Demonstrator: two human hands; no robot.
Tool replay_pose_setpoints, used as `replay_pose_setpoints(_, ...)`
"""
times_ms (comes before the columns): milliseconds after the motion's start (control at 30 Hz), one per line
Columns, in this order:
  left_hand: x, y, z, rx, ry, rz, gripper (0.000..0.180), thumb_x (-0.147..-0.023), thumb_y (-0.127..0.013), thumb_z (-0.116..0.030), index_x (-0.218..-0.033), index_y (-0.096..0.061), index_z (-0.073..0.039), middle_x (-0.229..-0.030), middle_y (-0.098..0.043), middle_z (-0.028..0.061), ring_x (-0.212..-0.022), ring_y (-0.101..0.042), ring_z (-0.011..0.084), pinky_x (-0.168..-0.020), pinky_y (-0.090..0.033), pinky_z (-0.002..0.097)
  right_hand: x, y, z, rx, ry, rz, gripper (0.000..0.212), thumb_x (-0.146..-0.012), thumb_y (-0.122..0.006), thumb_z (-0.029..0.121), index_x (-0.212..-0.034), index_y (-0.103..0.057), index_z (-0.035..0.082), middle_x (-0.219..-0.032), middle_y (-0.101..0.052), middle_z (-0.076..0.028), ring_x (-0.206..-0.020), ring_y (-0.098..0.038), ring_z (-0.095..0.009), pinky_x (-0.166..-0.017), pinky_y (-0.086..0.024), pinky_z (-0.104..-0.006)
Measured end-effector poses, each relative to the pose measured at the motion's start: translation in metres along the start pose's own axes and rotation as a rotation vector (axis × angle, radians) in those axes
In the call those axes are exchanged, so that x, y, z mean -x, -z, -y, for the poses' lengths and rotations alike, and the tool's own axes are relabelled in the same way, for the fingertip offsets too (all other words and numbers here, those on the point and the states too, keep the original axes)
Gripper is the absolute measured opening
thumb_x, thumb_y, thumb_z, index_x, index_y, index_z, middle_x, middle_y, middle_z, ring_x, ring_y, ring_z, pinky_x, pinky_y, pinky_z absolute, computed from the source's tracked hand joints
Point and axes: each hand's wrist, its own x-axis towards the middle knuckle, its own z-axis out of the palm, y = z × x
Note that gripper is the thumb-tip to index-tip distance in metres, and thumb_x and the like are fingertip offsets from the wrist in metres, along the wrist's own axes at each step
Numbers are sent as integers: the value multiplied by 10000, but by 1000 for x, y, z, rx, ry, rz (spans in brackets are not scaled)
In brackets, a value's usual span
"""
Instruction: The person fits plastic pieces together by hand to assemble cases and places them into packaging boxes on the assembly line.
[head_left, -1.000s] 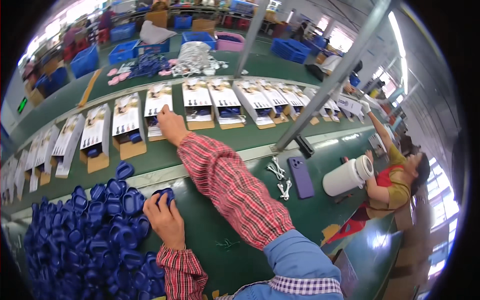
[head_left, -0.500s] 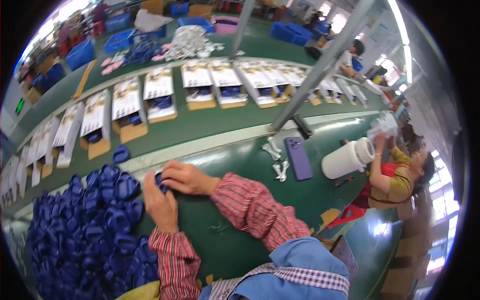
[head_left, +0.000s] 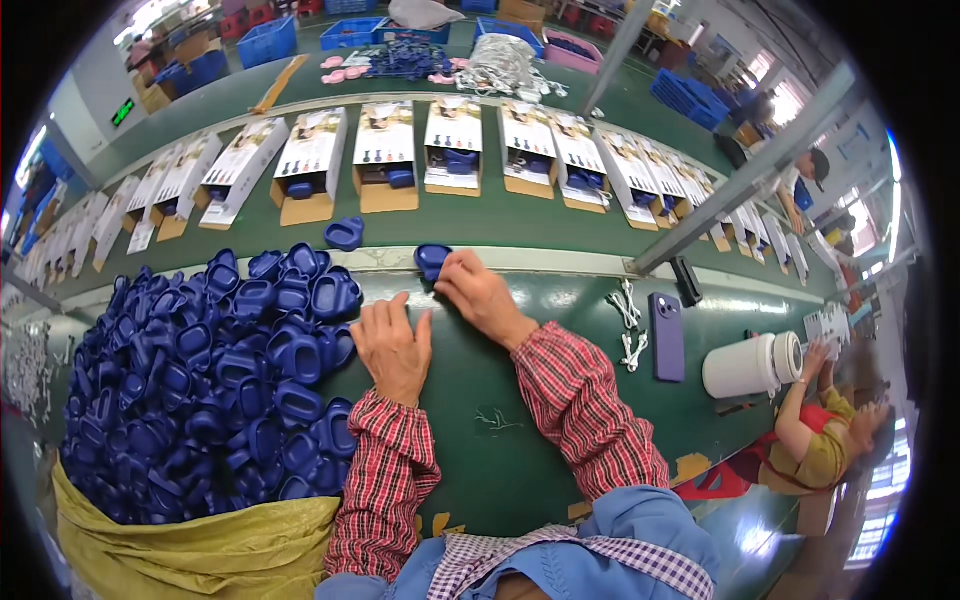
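Right hand [head_left: 447,274] pinching blue piece [head_left: 430,258] — left hand [head_left: 396,345] loosely spread, palm hidden — white boxes [head_left: 385,132] printed illegibly small

Factory workshop: green worktable [head_left: 470,460], row of open cartons [head_left: 386,132], heaped blue parts [head_left: 240,368], stacked crates [head_left: 690,98], co-worker [head_left: 812,447].

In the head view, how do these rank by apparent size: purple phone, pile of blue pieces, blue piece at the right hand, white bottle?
1. Pile of blue pieces
2. White bottle
3. Purple phone
4. Blue piece at the right hand
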Motion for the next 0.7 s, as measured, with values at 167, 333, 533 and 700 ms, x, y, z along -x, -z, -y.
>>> replay_pose_setpoints(167,-2,3,-2,171,-78,23,413,-788,-768,-179,-1144,-612,-38,-1101,-629,126,-1093,-572,327,-972,-418,441,-77,-14,-18,97,111,21,119,-918,-661,120,-958,-581,42,-1051,-552,-124,-885,-624,-365,-730,-521,-434)
replay_pose_setpoints(333,-6,5,1,254,-105,65,396,-785,-715,-51,-1160,-597,5,-1173,-613,143,-1170,-550,328,-1025,-412,447,-142,-37,-45,365,88,112,172,-915,-673,210,-975,-606,64,-1039,-578,-119,-884,-648,-366,-707,-546,-446)
replay_pose_setpoints(533,-8,2,5,274,-111,65,363,-792,-699,-25,-1139,-602,11,-1167,-612,137,-1174,-548,319,-1025,-409,451,-170,-55,-61,659,38,120,201,-903,-679,215,-960,-615,34,-1017,-595,-147,-923,-671,-331,-682,-578,-455)
replay_pose_setpoints(700,-7,2,10,266,-105,61,356,-790,-698,-21,-1134,-613,8,-1166,-618,133,-1174,-549,312,-1023,-412,452,-171,-56,-70,725,-19,111,140,-834,-628,45,-968,-647,10,-1074,-598,-168,-949,-681,-325,-699,-600,-439)
